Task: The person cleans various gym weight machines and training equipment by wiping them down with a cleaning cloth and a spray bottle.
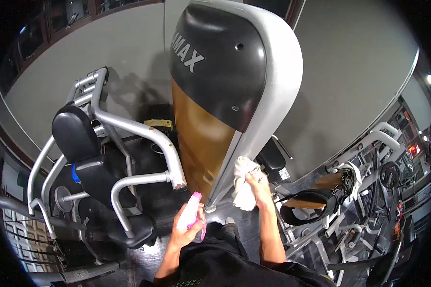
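Grey wall point(359, 57), dark floor point(158, 201), cloth point(243, 186) on machine point(277, 95)

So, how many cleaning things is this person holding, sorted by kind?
Pink spray bottle: 1, in the left hand
White cloth: 1, in the right hand
Total: 2

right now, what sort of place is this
Most likely a gym: a tall weight-machine shroud, a black padded seat on bent steel tubing, and more exercise machines crowded at the right, possibly seen in a mirror.
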### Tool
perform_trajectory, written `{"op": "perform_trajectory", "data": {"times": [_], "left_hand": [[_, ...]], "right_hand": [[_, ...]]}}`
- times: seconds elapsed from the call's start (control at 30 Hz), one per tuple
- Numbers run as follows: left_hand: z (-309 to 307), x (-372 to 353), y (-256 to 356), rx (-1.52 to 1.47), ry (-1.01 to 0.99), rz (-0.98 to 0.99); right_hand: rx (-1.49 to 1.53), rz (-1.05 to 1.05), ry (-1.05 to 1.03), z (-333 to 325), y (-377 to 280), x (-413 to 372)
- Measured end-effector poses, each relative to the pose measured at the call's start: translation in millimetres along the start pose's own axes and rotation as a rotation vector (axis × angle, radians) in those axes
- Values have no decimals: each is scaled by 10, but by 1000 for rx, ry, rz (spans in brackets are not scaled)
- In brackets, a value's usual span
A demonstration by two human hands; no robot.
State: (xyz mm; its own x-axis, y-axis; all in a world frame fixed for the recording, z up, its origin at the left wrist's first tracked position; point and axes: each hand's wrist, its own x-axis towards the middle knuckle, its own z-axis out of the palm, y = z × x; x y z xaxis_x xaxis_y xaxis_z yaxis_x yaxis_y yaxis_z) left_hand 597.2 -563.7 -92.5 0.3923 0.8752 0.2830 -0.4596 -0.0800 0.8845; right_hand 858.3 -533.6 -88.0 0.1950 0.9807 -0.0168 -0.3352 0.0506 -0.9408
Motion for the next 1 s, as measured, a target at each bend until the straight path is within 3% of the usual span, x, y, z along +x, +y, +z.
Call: {"op": "perform_trajectory", "data": {"times": [0.07, 0.23, 0.37, 0.53, 0.6, 0.73, 0.87, 1.0], "left_hand": [[3, 4, 0, 45, 5, 30], [-8, -3, -37, 20, 13, 1], [46, 21, -6, -2, -4, -8], [107, 0, -38, 22, -18, -77], [135, -7, -45, 6, -14, -141], [142, -12, -54, -2, -21, -49], [136, -44, -83, -22, 22, -54], [142, -41, -100, 76, 28, -13]], "right_hand": [[-52, 46, 67, -166, 393, 11], [-189, 402, 192, -366, 883, -132], [-256, 392, 167, -290, 505, -209], [24, 37, -3, -114, -134, -221], [-18, -94, 149, -7, -142, -145], [-314, -81, 261, -108, 394, 4], [-272, 265, 336, -244, 1122, -175], [-121, 302, 313, -287, 1220, -340]]}}
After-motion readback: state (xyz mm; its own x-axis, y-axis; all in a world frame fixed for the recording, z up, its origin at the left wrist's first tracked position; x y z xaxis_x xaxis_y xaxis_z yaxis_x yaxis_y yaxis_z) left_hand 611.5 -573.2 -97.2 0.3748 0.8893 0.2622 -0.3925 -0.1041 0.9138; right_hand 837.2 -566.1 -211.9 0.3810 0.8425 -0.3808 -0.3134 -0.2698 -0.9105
